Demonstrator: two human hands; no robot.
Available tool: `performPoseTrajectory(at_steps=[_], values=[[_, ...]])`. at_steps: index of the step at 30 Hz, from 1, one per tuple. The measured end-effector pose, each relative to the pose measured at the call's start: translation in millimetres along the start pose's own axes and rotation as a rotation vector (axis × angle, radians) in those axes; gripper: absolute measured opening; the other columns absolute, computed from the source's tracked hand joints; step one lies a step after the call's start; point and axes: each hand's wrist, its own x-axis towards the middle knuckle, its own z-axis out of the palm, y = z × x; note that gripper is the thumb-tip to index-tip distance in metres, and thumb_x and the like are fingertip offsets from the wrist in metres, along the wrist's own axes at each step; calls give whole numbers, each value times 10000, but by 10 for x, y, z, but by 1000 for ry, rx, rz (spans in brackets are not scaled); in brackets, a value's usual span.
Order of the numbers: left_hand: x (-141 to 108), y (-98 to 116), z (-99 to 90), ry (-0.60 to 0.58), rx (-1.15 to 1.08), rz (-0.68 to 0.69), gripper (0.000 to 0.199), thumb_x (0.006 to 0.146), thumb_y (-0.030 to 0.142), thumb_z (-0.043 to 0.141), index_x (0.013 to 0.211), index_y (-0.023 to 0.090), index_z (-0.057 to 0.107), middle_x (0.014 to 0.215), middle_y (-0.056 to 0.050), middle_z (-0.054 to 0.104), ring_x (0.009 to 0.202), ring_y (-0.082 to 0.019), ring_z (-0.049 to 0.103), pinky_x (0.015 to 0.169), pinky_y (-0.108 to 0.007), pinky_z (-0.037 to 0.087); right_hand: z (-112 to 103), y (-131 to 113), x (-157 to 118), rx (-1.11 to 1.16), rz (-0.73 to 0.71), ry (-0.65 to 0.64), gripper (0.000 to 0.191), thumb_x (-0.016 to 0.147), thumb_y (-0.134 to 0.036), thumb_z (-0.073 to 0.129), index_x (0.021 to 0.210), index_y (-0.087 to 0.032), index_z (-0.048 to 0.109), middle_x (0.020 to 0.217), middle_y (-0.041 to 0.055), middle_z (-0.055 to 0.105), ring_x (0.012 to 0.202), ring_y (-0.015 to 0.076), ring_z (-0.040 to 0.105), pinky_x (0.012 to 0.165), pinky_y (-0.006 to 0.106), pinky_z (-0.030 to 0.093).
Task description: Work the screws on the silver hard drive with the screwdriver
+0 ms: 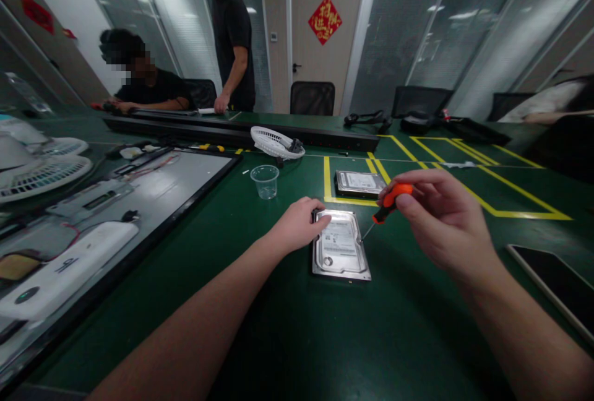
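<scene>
A silver hard drive (341,245) lies flat on the green table in front of me, label side up. My left hand (301,223) grips its upper left corner, thumb on the top face and fingers at the edge. In my right hand (440,218) is a screwdriver (393,200) with an orange and black handle, pinched between thumb and fingers. Its thin shaft slants down to the left, and the tip meets the drive's right edge, by a screw spot. Behind, a second hard drive (358,183) rests inside a yellow-taped rectangle.
A clear plastic cup (265,183) and a white fan grille (277,143) stand beyond my left hand. An opened display panel (185,184) with parts covers the left side. A phone-like slab (557,283) lies at right. Two people (234,48) are across the table; another's arm shows far right.
</scene>
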Motion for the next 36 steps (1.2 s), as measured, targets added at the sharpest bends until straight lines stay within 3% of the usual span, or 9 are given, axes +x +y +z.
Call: performPoseTrajectory(at_steps=[6,13,18,23,27,30,36], values=[[8,-10,13,13,8,12,305,964,414,622,1123,181,738,1037,-72,664,885,-213,626,816,-352,497,-1,-3,12,-26,3,-22,220,938,-251,746,1151,-303,760,1049,29,755,978,187,739,859,324,624],[4,-13,21,19,11,20,302,965,409,620,1127,182,735,1029,-74,670,876,-215,636,821,-360,509,37,-49,9,160,69,-36,195,1025,-279,597,1151,-264,746,1200,79,759,1134,263,736,1014,460,596],[-2,-6,11,12,2,8,313,963,421,618,1123,182,739,1042,-76,669,886,-217,637,813,-356,512,27,-12,7,115,10,-21,182,984,-241,674,1153,-294,714,1042,36,761,1007,218,745,880,389,627],[-3,7,-3,11,-1,4,309,962,413,617,1129,185,741,1061,-80,673,914,-225,640,847,-364,516,7,-17,6,10,-8,-33,185,977,-252,689,1140,-291,766,1028,32,758,945,183,727,829,320,617],[-4,22,-18,3,-8,1,315,964,412,614,1137,182,741,1069,-85,673,932,-232,643,866,-372,516,35,-75,11,151,108,-32,237,1012,-259,597,1156,-281,784,1169,61,770,1138,261,728,987,428,605],[-6,28,-24,-4,-7,-11,314,965,414,617,1144,187,739,1076,-84,675,942,-234,643,865,-373,517,49,-79,13,205,139,-30,257,1006,-239,593,1175,-277,783,1212,65,763,1153,272,732,1034,461,589],[-4,18,-12,5,-2,3,310,968,409,614,1135,178,736,1068,-83,674,933,-229,643,870,-369,514,-2,-15,-9,39,44,-25,211,953,-252,720,1157,-298,749,1052,33,752,999,196,721,862,333,619]])
